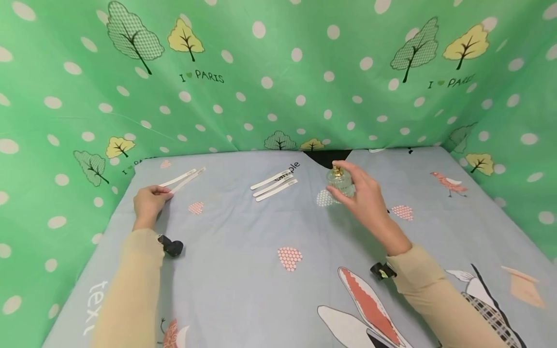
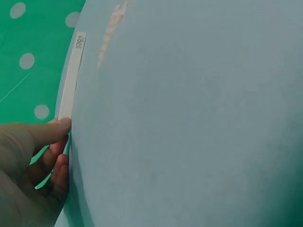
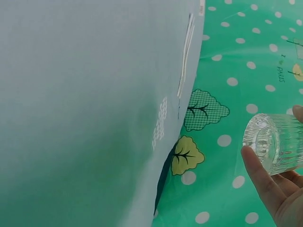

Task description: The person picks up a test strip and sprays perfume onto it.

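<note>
On the left of the bed-like cloth surface, my left hand (image 1: 150,203) pinches a white paper test strip (image 2: 72,78) between thumb and fingers. Small printed letters mark the strip's far end. A second white strip (image 1: 177,178) lies close beside it, its near end at the fingers. My right hand (image 1: 367,198) holds a ribbed clear glass perfume bottle (image 1: 340,181) above the cloth, with the index finger at its gold spray top (image 1: 337,170) and the thumb low on the side. The thick glass base (image 3: 265,144) faces the right wrist camera.
Three white strips (image 1: 276,190) lie side by side mid-surface, between the two hands. The grey-blue printed cloth (image 1: 243,280) covers the work surface. Green dotted curtains (image 1: 278,63) stand along its back and sides.
</note>
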Demonstrator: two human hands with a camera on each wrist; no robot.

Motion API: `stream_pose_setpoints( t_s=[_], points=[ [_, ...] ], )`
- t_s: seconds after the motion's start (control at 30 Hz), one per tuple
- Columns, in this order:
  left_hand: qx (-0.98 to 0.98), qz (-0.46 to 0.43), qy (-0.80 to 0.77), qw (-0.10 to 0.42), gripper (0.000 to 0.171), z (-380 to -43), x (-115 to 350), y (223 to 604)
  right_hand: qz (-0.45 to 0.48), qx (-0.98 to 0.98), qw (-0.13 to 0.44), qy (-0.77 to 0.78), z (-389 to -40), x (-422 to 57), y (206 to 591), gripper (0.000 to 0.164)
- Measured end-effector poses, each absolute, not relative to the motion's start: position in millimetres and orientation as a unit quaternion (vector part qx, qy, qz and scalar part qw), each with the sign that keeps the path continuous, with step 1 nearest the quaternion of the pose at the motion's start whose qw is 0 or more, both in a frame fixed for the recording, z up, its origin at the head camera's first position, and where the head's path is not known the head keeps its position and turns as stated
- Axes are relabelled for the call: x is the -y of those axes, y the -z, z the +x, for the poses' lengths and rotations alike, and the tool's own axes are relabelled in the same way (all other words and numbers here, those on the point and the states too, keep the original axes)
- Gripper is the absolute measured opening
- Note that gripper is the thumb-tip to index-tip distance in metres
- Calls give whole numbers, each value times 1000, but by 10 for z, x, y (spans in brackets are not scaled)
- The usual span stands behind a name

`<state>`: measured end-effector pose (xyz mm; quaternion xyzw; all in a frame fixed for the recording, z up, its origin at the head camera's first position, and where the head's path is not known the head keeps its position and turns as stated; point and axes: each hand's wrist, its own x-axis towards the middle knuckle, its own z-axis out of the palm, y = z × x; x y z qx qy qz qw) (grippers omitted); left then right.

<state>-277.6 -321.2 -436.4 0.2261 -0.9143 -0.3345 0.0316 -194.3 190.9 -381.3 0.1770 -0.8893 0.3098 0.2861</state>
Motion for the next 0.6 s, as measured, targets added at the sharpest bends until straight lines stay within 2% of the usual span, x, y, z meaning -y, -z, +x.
stream_pose_setpoints(
  t_s=[0.6],
  points=[
    [911,189,366,31,35,-2747,3014,4144,162,892,280,-315,-1958,-2006,3862,61]
  ],
)
